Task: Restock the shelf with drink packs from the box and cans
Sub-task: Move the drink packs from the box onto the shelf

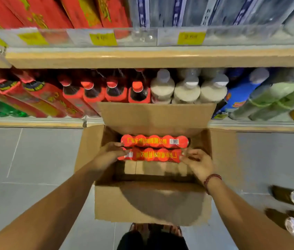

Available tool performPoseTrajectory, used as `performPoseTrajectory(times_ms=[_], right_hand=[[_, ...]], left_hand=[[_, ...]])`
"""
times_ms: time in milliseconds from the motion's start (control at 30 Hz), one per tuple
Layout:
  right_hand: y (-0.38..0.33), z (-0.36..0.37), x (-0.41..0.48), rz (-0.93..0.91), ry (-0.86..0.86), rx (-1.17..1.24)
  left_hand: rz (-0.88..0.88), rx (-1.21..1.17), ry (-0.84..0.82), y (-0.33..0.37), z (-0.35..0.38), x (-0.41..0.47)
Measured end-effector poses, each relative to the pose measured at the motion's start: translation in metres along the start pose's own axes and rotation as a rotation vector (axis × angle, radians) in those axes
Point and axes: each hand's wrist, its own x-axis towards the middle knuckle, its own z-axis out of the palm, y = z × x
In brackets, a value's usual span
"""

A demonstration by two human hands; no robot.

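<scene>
The fingers (120, 148) of the left hand (109, 153) curl over the left end of the nearer drink pack (153, 155), grasping it. The fingers (187, 156) of the right hand (197, 164) close on the pack's right end, so the pack sits between the two hands. It is a red shrink-wrapped row with yellow lettering, tilted a little, its left end lower in the picture. A red beaded bracelet (212, 179) circles the right wrist.

Just behind it, touching along its long side, lies the farther drink pack (154, 141). Both are inside the open cardboard box (149, 204), towards its far side, with bare cardboard showing nearer the person. The box stands on the grey tiled floor (34, 159), against the lowest shelf (34, 122).

On that shelf stand red-capped bottles (113, 91) and white bottles (187, 89). Brown cans (289, 195) lie on their sides on the floor, well to the right of the box.
</scene>
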Motion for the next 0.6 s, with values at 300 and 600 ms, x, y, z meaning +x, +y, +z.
performPoseTrajectory(times_ms=[300,600], right_hand=[[0.084,0.047,0.095,0.106,-0.080,-0.129],[0.107,0.071,0.139,0.078,-0.090,-0.315]], left_hand=[[0.007,0.204,0.216,-0.105,0.020,0.123],[0.003,0.319,0.187,-0.141,0.025,0.174]])
